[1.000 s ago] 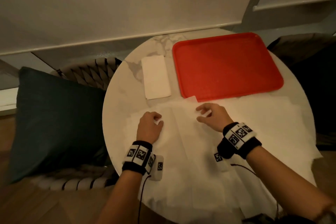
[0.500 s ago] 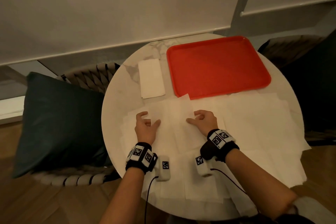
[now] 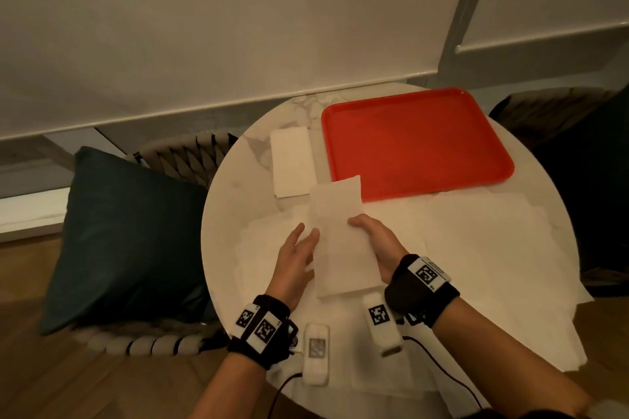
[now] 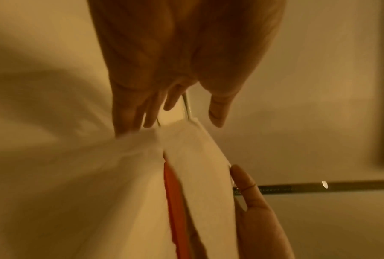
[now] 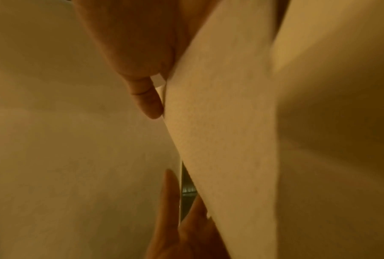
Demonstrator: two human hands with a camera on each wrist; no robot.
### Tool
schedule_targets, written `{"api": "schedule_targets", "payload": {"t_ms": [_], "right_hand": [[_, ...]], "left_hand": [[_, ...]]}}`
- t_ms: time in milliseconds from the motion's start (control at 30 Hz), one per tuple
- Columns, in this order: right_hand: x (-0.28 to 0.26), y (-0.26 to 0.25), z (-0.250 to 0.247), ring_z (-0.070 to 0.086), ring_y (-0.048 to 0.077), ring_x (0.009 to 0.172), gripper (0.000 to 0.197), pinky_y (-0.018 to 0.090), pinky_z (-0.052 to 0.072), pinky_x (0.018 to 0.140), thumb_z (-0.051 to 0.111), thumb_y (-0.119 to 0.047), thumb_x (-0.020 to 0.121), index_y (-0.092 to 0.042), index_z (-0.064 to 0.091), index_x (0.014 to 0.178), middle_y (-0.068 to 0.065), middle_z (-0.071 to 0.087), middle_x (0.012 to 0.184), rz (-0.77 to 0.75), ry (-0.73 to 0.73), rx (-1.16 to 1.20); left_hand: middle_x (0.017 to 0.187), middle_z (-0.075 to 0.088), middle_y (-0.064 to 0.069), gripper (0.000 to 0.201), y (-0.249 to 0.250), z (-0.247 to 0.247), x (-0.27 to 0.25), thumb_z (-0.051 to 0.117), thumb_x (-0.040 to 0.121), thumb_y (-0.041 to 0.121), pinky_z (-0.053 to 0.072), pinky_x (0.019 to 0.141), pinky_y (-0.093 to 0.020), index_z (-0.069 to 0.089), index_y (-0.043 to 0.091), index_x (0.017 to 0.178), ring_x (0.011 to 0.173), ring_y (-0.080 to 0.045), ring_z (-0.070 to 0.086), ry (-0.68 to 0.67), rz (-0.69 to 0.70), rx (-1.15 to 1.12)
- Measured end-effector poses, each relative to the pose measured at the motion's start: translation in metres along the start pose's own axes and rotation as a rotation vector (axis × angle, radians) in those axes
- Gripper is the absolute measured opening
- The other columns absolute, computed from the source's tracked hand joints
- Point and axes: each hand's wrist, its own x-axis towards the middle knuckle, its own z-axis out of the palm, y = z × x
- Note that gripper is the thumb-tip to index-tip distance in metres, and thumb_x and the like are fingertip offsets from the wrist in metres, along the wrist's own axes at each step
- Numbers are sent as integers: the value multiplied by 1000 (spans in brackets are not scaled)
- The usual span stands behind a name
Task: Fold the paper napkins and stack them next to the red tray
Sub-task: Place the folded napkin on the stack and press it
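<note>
In the head view my right hand [image 3: 366, 231] grips a narrow folded napkin [image 3: 340, 241] by its right edge, thumb on top, and holds it tilted above the table. The right wrist view shows that napkin [image 5: 226, 122] against my thumb [image 5: 147, 103]. My left hand [image 3: 303, 241] is flat, its straight fingers touching the napkin's left edge; in the left wrist view the fingers [image 4: 142, 108] point at the napkin [image 4: 200, 166]. A folded napkin stack [image 3: 292, 161] lies just left of the red tray [image 3: 415, 143]. Several unfolded napkins [image 3: 476, 248] cover the near table.
The round marble table [image 3: 238, 180] has its back edge near a wall. A woven chair with a dark green cushion [image 3: 126, 235] stands to the left, another dark chair [image 3: 578, 133] at the right. Cables hang from my wrist bands over the table's near edge.
Both hands were pressing a napkin flat on the table. Now the napkin is a narrow folded strip, lifted off the pile by my right hand, and my left hand has opened beside it.
</note>
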Motion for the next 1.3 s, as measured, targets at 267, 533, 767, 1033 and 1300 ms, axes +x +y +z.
{"api": "schedule_targets", "payload": {"t_ms": [267,533,767,1033,1300], "right_hand": [[11,-4,19,68,24,77,32,40,57,75,69,-17,84,-22,47,106,12,69,91,-269,76,-384],[46,-33,16,58,14,86,42,23,46,74,79,-11,73,-20,53,104,-1,61,104,-449,164,-537],[85,-60,42,53,-4,78,37,15,46,70,71,-5,81,-19,67,115,-28,58,81,-426,-49,-531],[170,-84,57,59,2,80,58,8,48,70,73,4,73,-17,62,126,-1,59,122,-483,65,-771],[220,-93,69,40,22,130,76,21,29,107,73,0,72,-10,44,142,7,40,142,-485,101,-1181]], "left_hand": [[120,67,-15,41,9,-11,9,49,96,-1,54,92,-44,47,12,135,109,-30,66,-41,109,-125],[130,61,-14,60,34,-22,40,51,94,-6,48,100,-50,33,20,145,117,-28,61,32,213,-62],[118,66,-14,66,75,-31,88,49,93,-9,54,90,-49,30,30,144,108,-31,65,-40,282,-63],[115,58,-4,48,102,-55,176,71,80,0,52,75,-21,62,19,124,70,-17,56,63,510,700],[152,31,-10,75,115,-62,218,73,80,2,47,86,-26,39,9,146,81,-26,58,27,519,1068]]}}
